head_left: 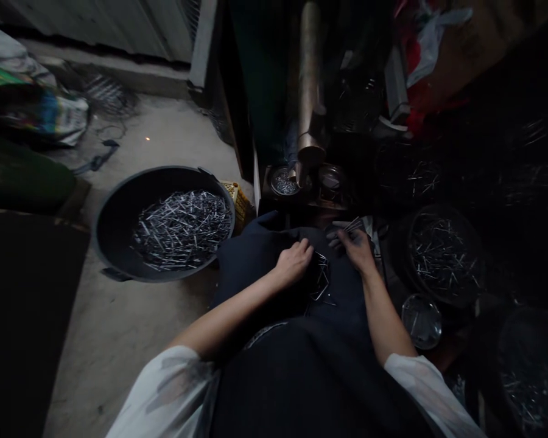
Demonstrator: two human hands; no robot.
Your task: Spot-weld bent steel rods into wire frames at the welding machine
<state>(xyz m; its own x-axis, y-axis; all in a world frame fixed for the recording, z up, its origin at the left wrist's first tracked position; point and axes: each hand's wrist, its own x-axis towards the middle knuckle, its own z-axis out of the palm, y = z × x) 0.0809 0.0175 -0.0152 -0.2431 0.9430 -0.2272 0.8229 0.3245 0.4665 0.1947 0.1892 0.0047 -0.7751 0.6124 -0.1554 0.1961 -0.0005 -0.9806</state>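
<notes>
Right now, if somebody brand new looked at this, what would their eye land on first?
Probably the big dark basin on the left, with its bright heap of thin metal pieces. Next might come the bronze-coloured metal cylinder at upper centre, standing out against the dark. Below it are the two hands: the right hand holding a few thin rods, the left hand beside loose metal bits.
</notes>
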